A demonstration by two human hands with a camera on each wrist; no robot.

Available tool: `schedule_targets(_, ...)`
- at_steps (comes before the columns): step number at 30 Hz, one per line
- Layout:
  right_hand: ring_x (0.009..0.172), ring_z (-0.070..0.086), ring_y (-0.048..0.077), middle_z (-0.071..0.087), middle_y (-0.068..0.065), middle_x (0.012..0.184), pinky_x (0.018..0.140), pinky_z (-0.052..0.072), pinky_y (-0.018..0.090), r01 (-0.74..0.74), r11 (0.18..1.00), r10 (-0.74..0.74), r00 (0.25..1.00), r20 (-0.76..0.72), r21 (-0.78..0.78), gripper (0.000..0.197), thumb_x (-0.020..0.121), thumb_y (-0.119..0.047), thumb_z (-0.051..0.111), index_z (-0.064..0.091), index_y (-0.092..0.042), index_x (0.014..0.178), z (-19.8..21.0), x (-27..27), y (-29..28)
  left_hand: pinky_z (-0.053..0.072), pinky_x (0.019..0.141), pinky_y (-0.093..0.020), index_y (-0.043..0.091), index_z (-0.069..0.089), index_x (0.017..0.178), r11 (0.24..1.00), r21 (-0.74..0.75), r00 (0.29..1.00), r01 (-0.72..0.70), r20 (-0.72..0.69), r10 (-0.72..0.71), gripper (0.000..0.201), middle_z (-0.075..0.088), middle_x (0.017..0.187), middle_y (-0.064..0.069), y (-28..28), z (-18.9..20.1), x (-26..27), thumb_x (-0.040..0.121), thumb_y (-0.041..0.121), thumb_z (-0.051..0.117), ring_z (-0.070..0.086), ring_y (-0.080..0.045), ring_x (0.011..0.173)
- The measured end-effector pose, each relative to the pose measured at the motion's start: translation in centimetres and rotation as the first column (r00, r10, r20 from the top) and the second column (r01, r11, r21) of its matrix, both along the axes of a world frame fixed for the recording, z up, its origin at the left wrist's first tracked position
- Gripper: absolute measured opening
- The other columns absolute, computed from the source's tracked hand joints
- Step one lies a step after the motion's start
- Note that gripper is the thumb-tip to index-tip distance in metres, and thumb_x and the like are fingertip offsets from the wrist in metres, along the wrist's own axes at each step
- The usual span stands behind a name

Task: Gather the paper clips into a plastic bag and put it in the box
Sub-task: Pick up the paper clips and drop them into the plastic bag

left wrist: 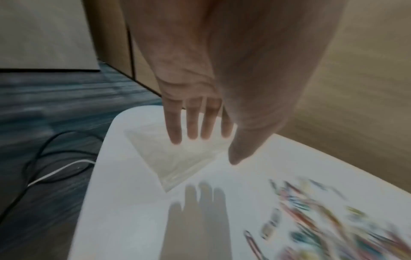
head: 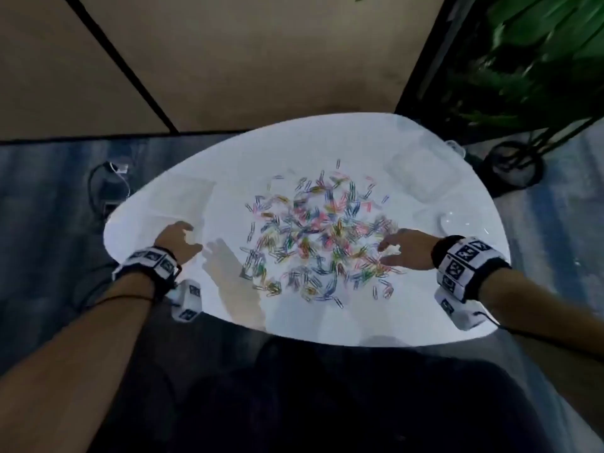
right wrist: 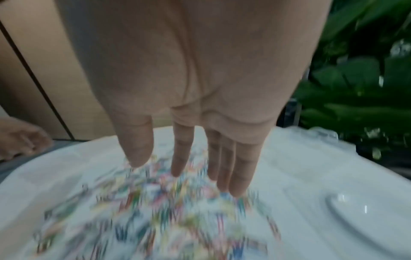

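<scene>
The glossy white table (head: 228,152) carries everything I need. The coloured paper clips (head: 313,237) lie scattered loose across its middle, none gathered yet. The clear plastic bag (left wrist: 177,163) lies flat just under and ahead of my left fingertips (left wrist: 175,139). The clear box (head: 421,174) sits well beyond my right fingers, toward the far edge, with what looks like a clear lid (head: 464,223) near that wrist.

My left hand (head: 178,240) hovers over the bag with fingers straight and slightly spread, holding nothing; from the left wrist view I cannot tell whether they touch the film. My right hand (head: 408,250) is flat, fingers straight and near together, thumb apart, tips at the edge of the clip pile and gripping nothing.

I judge the step in hand is taking up the bag. To do it well I would pinch one lip of the mouth, not the whole flat sheet, and open it toward the pile. Then the right hand can sweep clips in with the edge of the palm instead of picking singly. The gloss means clips will slide easily, and may skate off the rim.

Around the table: tan wall panels, dark blue-grey floor, cables (left wrist: 44,158) on the floor beyond my left fingers, and green plants (head: 539,60) past the box.
</scene>
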State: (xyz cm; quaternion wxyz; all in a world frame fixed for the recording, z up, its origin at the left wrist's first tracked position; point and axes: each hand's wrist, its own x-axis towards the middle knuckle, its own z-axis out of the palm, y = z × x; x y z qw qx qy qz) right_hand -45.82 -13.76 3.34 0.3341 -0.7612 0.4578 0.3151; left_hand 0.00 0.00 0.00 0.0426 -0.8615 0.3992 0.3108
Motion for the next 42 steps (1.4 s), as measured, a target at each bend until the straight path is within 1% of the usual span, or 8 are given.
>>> schedule_targets(4,0.138,0.037,0.032,0.028,0.014,0.152,0.113,0.034,0.042,-0.101,0.992,0.094,0.992,-0.085,-0.074,0.087,0.085,-0.053,0.065,0.022,-0.021,0.154,-9.2,-1.1,2.9,0.044,0.104,-0.045,0.008,0.048,0.14,0.982,-0.154,0.987,-0.111,0.096,0.127,0.056,0.056,0.137,-0.022,0.7,-8.1,2.4,0.09,0.028,0.066,0.053,-0.041,0.125)
schedule_targets(9,0.128,0.046,0.033,0.037,0.016,0.145,0.108,0.04,0.04,0.084,0.956,-0.053,0.992,0.117,-0.28,0.086,0.08,-0.043,0.075,0.031,-0.019,0.15,-13.5,-2.6,6.1,0.051,0.097,-0.047,0.0,0.07,0.112,0.914,-0.405,0.97,-0.034,0.208,0.128,0.029,0.069,0.113,-0.025,3.4,-12.3,1.3,0.088,0.016,0.065,0.062,-0.042,0.11)
schedule_targets(14,0.134,0.036,0.044,0.023,0.02,0.15,0.107,0.04,0.051,0.196,0.885,-0.26,0.96,-0.099,-0.423,0.105,0.071,-0.054,0.078,0.019,-0.024,0.152,-12.1,-3.1,8.6,0.053,0.099,-0.042,0.011,0.07,0.11,0.931,-0.359,0.992,-0.069,0.076,0.103,0.03,0.071,0.115,-0.017,6.8,-10.6,-1.1,0.082,0.004,0.065,0.062,-0.036,0.114)
schedule_targets(18,0.128,0.047,0.039,0.03,0.021,0.147,0.103,0.047,0.048,0.342,0.885,-0.403,0.903,-0.151,-0.316,0.139,0.039,-0.071,0.084,0.022,-0.017,0.151,-12.7,-3.2,7.5,0.05,0.101,-0.035,0.015,0.066,0.12,0.907,-0.403,0.988,-0.122,0.04,0.151,0.04,0.07,0.117,-0.013,7.4,-7.7,-2.3,0.081,0.01,0.066,0.061,-0.033,0.116)
schedule_targets(26,0.13,0.042,0.045,0.017,0.02,0.152,0.107,0.042,0.047,0.378,0.851,-0.365,0.925,0.106,-0.366,0.107,0.067,-0.058,0.078,0.02,-0.027,0.152,-13.7,0.5,8.0,0.062,0.073,-0.039,0.017,0.072,0.093,0.781,-0.619,0.996,-0.085,-0.027,0.087,0.012,0.071,0.077,-0.005,8.9,-0.5,-12.6,0.088,0.019,0.062,0.07,-0.027,0.068)
schedule_targets(33,0.114,0.055,0.038,0.05,0.019,0.13,0.098,0.049,0.043,0.174,0.795,-0.13,0.985,0.117,-0.581,0.027,0.095,-0.023,0.053,0.066,-0.01,0.115,-15.0,2.0,7.2,0.05,0.083,-0.03,0.016,0.072,0.106,0.72,-0.656,0.974,0.228,0.165,-0.157,0.023,0.071,0.091,-0.003,10.0,2.2,-18.4,0.09,0.015,0.056,0.063,-0.021,0.086)
schedule_targets(37,0.089,0.068,0.032,0.069,0.017,0.1,0.077,0.058,0.037,0.14,0.8,-0.131,0.99,0.058,-0.584,0.018,0.088,-0.003,0.056,0.072,-0.002,0.095,-14.1,2.8,5.0,0.053,0.081,-0.027,0.016,0.074,0.107,0.735,-0.658,0.986,0.164,0.081,-0.148,0.024,0.071,0.087,-0.002,8.2,0.9,-19.5,0.088,0.016,0.059,0.062,-0.019,0.076)
schedule_targets(42,0.078,0.068,0.027,0.074,0.011,0.088,0.072,0.056,0.028,0.326,0.821,-0.284,0.945,0.159,-0.469,0.014,0.087,-0.016,0.065,0.079,-0.015,0.089,-12.1,1.9,2.4,0.047,0.082,-0.021,0.014,0.073,0.112,0.736,-0.665,0.988,0.128,0.026,-0.149,0.028,0.072,0.087,-0.004,4.2,1.4,-19.2,0.087,0.014,0.06,0.064,-0.019,0.082)
